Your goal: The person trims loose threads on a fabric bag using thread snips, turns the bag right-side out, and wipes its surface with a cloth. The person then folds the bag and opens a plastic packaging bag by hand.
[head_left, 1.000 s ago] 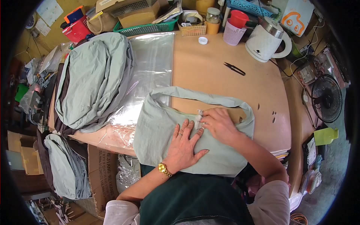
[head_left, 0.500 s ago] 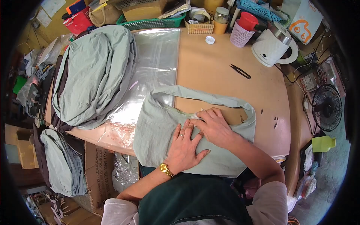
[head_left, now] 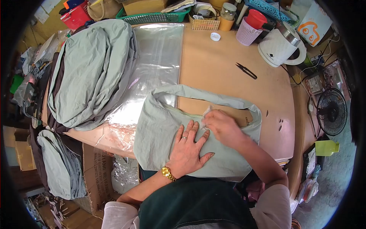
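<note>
A pale grey-green fabric shoulder bag (head_left: 154, 139) lies flat in front of me, its strap looped away from me. My left hand (head_left: 187, 149) rests on the bag with fingers spread, pressing the cloth below the opening. Beside it, my right hand (head_left: 223, 126) is closed on a small whitish cloth (head_left: 207, 111) at the bag's upper edge. The right fingers are slightly blurred and partly hide the cloth. Black thread snips (head_left: 246, 71) lie on the table beyond the strap.
Stacked grey-green bags (head_left: 87, 72) sit at the left, next to clear plastic sheets (head_left: 158, 57). A white kettle (head_left: 276, 47), a pink cup (head_left: 248, 35) and a green basket (head_left: 152, 18) line the back of the tan table (head_left: 213, 68). A black fan (head_left: 331, 111) stands at right.
My right hand has lifted slightly and turned into a tighter grip, with the whitish cloth now showing above the fingers. My left hand stays on the bag. The view has shifted a little.
</note>
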Demonstrator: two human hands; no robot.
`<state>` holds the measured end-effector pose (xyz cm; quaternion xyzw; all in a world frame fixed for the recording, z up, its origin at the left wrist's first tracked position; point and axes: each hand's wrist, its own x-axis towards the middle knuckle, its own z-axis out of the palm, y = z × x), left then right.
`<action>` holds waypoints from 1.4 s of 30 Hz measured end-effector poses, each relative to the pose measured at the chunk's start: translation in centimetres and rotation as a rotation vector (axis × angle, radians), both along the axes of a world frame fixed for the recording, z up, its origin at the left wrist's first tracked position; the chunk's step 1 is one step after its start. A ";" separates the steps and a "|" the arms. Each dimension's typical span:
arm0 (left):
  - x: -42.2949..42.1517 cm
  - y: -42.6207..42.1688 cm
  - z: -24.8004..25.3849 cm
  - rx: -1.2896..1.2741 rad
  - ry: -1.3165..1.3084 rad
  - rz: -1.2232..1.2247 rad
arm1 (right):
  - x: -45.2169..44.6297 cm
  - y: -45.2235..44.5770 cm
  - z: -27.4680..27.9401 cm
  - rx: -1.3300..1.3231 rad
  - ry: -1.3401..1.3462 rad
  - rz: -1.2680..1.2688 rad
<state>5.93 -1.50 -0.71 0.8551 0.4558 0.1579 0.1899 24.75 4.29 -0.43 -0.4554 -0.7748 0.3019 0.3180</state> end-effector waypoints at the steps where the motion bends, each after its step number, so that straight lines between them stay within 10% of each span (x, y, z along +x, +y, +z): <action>1: 0.0 0.0 -0.1 0.000 -0.004 0.001 | -0.1 0.0 -0.9 0.165 -0.123 0.103; 16: 0.2 0.1 0.0 0.019 0.030 -0.011 | 2.5 -0.8 0.2 0.529 -0.647 0.165; 42: 0.4 -0.3 -0.1 0.099 0.041 -0.009 | 0.4 0.8 -0.4 0.449 -0.523 0.240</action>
